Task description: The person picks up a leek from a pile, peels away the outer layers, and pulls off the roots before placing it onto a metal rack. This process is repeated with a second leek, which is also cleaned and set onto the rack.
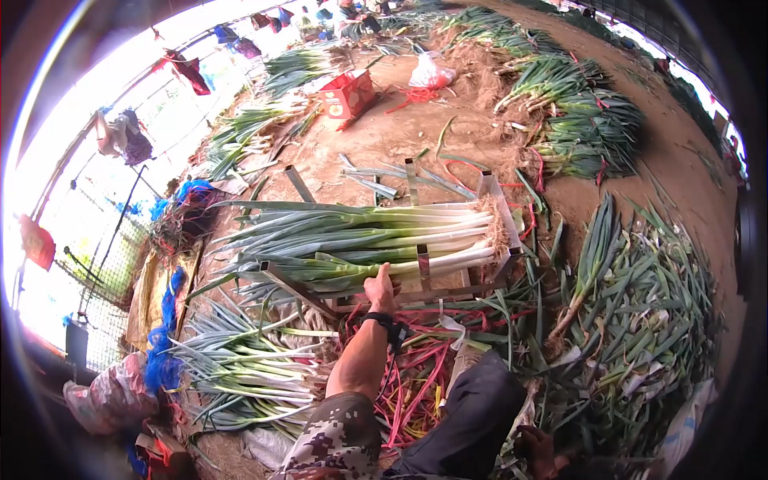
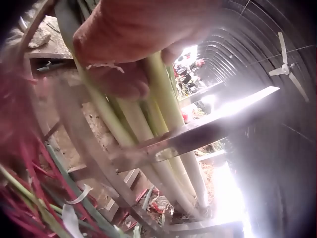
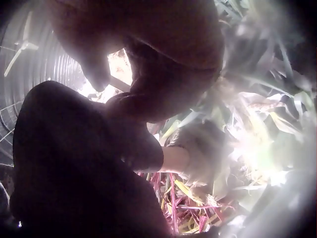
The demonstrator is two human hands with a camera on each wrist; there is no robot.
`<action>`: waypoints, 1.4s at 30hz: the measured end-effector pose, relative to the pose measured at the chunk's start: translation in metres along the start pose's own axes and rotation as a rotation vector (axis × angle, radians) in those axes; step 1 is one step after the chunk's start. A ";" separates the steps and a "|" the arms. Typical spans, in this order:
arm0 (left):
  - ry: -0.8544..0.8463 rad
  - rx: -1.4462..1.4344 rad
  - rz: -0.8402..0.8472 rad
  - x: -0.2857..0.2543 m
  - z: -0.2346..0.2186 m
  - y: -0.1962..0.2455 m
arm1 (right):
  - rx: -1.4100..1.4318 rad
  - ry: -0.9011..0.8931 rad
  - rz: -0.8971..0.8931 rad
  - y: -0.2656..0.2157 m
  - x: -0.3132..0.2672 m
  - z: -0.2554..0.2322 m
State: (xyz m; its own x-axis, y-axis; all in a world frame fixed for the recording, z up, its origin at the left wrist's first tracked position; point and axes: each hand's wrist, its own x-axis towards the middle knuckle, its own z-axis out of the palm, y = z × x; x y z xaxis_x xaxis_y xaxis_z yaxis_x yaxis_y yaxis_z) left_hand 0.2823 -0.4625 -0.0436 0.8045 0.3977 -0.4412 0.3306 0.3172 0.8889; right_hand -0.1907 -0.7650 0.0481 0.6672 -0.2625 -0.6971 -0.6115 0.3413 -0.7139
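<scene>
Long green onions [image 1: 384, 232] lie side by side in a metal rack [image 1: 300, 290], white root ends to the right and leaves to the left. My left hand [image 1: 381, 290] is at the near side of the pile, its fingers curled about a few stalks. Up close in the left wrist view, the hand [image 2: 143, 37] grips pale green onion stalks [image 2: 166, 99] just above a metal upright [image 2: 173, 146]. Low by my knee, my right hand [image 1: 538, 450] hangs loosely curled. Against the light in the right wrist view, this hand [image 3: 163, 64] shows dark, with nothing visible between its fingers.
Loose green onions [image 1: 256, 368] lie left of my legs. Red ties [image 1: 412, 384] are strewn under the rack. A heap of leaf scraps [image 1: 640, 320] spreads to the right. Tied bundles [image 1: 592, 128], a red bag [image 1: 348, 96] and a white plastic bag [image 1: 432, 72] sit farther off.
</scene>
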 end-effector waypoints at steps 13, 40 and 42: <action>0.131 0.440 0.127 0.011 0.009 -0.033 | -0.096 0.045 -0.069 -0.006 -0.009 -0.001; -1.259 0.862 0.426 -0.222 0.277 0.000 | 0.164 0.001 -0.456 -0.138 -0.035 -0.114; -1.355 0.723 0.254 -0.230 0.303 -0.044 | 0.165 -0.010 -0.453 -0.139 -0.033 -0.118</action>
State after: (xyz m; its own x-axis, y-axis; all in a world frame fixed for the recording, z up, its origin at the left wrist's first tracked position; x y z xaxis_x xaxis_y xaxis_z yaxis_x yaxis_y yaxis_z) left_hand 0.2324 -0.8285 0.0561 0.5708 -0.7982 -0.1924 -0.0404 -0.2614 0.9644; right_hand -0.1780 -0.9100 0.1625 0.8553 -0.4098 -0.3169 -0.1831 0.3332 -0.9249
